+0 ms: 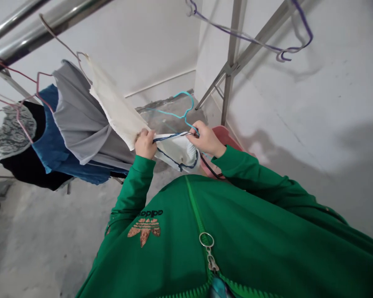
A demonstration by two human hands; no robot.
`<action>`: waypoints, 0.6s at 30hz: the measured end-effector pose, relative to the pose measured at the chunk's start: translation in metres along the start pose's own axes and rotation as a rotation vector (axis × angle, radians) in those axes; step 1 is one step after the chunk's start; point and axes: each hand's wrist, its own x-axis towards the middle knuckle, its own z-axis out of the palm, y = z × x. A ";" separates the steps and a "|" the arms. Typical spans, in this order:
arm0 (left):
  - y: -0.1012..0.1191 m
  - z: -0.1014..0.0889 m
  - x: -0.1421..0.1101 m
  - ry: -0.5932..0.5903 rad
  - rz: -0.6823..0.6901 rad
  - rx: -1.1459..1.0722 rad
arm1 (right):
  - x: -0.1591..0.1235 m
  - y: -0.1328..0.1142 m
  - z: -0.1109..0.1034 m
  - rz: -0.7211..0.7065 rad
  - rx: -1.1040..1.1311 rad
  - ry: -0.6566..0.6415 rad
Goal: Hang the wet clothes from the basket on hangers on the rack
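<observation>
A white garment with navy trim [177, 154] is stretched between my two hands in front of my green jacket. My left hand [145, 143] is closed on one end of its trimmed edge. At the other end, my right hand [206, 138] pinches the edge together with a turquoise clothes hanger [185, 114]. The hanger's hook points up and away from me; its lower part is hidden behind the garment and my right hand. A cream cloth [115, 103] on a hanger reaches down to my left hand.
Clothes hang from a metal rail [62, 20] at left: a grey garment [81, 111], a blue one [54, 145] and a black one [34, 165]. A pink basin [228, 138] stands beyond my right arm. Purple and white wire hangers [251, 39] hang near a metal rack leg [231, 66].
</observation>
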 end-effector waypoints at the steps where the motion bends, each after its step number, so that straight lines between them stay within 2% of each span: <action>1: -0.006 0.001 -0.001 0.016 -0.055 0.029 | 0.000 0.000 -0.002 0.003 -0.010 -0.004; 3: -0.018 0.006 -0.002 0.017 -0.140 -0.017 | 0.001 0.000 -0.004 0.013 -0.036 0.005; 5: -0.025 0.012 -0.003 -0.013 -0.192 -0.196 | 0.002 0.002 -0.005 0.021 -0.062 0.033; 9: -0.026 0.026 -0.005 -0.148 -0.332 -0.807 | 0.004 0.010 -0.006 0.027 -0.077 0.058; 11: -0.022 0.031 -0.006 -0.194 -0.408 -1.043 | 0.002 0.016 -0.009 0.023 -0.059 0.061; 14: -0.018 0.034 -0.005 -0.193 -0.464 -1.182 | -0.005 0.026 -0.017 -0.018 -0.040 0.114; 18: -0.019 0.036 0.000 -0.124 -0.488 -1.186 | -0.018 0.040 -0.032 -0.061 0.002 0.237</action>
